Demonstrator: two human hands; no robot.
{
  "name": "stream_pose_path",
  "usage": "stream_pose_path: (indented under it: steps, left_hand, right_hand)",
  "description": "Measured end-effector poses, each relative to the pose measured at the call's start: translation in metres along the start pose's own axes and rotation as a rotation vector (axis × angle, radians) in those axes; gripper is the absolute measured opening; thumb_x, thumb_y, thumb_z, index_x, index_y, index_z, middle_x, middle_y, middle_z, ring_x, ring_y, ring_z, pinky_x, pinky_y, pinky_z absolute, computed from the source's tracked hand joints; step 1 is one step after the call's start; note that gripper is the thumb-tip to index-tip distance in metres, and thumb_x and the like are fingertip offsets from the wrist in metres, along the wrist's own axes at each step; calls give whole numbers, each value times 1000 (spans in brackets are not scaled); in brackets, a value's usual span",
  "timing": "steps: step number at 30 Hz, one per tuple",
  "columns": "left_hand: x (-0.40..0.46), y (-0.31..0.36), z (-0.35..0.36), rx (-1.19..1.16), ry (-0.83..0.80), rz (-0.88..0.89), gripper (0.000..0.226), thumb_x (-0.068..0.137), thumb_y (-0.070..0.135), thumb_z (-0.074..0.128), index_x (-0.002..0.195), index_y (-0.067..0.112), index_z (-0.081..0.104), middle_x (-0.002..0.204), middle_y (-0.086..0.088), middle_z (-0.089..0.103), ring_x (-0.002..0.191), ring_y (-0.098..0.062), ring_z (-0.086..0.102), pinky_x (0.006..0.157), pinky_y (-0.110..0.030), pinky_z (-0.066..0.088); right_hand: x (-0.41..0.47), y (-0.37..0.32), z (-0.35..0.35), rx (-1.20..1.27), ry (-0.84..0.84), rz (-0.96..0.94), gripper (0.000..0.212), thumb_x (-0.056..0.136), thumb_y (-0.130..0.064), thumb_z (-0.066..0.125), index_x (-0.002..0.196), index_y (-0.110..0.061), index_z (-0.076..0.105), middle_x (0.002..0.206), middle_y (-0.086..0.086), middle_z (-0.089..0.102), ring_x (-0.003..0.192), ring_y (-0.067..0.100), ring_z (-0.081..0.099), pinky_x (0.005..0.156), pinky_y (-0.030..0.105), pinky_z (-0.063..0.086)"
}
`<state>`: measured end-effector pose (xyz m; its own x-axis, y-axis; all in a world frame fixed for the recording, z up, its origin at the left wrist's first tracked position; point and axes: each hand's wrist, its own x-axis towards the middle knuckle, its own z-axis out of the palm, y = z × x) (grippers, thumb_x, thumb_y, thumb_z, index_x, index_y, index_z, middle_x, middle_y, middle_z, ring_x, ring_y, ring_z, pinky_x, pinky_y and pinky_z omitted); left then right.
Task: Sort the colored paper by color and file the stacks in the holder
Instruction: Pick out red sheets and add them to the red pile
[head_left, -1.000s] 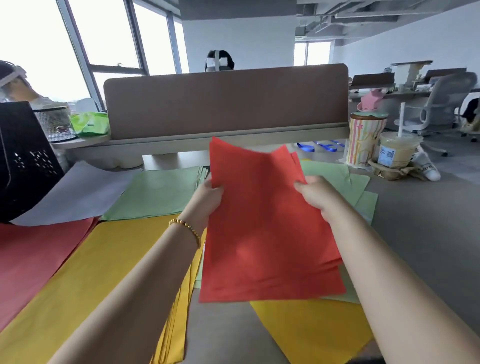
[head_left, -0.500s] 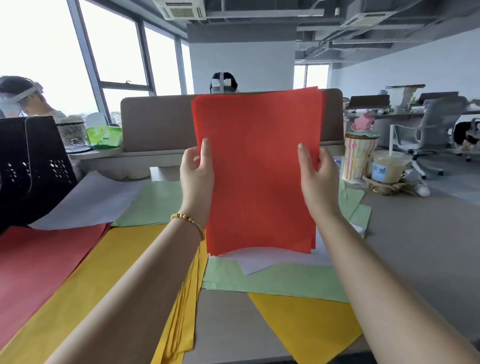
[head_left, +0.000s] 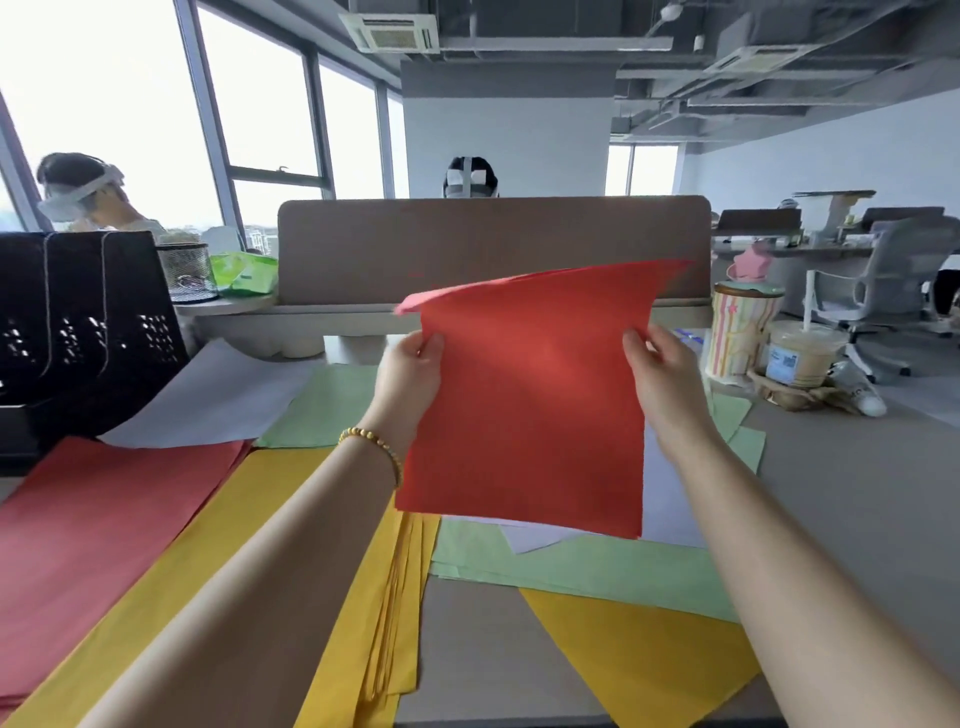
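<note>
Both hands up, each clamped on a side edge of the red paper stack (head_left: 524, 405): left hand (head_left: 408, 382) on the left edge, right hand (head_left: 662, 384) on the right, thumbs on the near face. Stack is held in the air above the surface (head_left: 857, 499), top corners flopping away (sheet count not readable). Sorted piles lie flat at left: red pile (head_left: 98, 525), yellow pile (head_left: 291, 587), green pile (head_left: 332, 405), white sheet (head_left: 218, 395). Loose green (head_left: 597, 571), white and yellow sheets (head_left: 634, 654) under the held stack. Black file holder (head_left: 78, 322) stands at far left, slots not visible inside.
</note>
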<state>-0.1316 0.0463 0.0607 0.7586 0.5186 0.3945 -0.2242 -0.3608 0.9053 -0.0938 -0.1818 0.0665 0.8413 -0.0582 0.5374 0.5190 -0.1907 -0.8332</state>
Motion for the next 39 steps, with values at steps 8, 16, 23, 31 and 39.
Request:
stream_pose_path:
  steps: [8,16,23,31,39]
  left_hand:
    - [-2,-45,-118,298,102,-161,28,95,25,46,85,6,64,81,-12,61,74,-24,57,72,-40,50]
    - [-35,-73,-240,832,195,-174,21,94,22,47,85,6,57,82,-6,60,79,-25,53,69,-30,37]
    - [-54,-92,-335,755,46,-238,37,80,-4,56,106,19,42,92,-4,55,67,-20,46,58,-28,37]
    - [-64,-102,-388,1230,89,-222,36,79,-3,45,100,19,64,106,1,51,93,-24,55,81,-30,46]
    - [-70,-122,-378,1381,10,-289,27,83,2,43,101,14,59,112,-8,56,98,-29,58,84,-38,49]
  right_hand:
    - [-42,-9,87,332,-600,459,17,95,-23,53,98,-13,66,97,7,70,85,21,66,81,34,51]
    - [-94,-50,201,249,-801,498,26,93,2,43,76,-9,59,85,18,61,66,23,53,64,29,42]
    - [-157,-70,296,52,-706,402,29,95,-6,39,115,3,58,113,17,61,89,20,50,72,23,34]
    - [-200,-85,335,-483,-833,-23,26,95,-29,43,94,-10,62,118,13,60,115,31,49,91,35,36]
    - [-200,-70,329,-809,-901,-344,39,95,-39,46,123,-13,54,134,11,44,130,31,31,112,50,12]
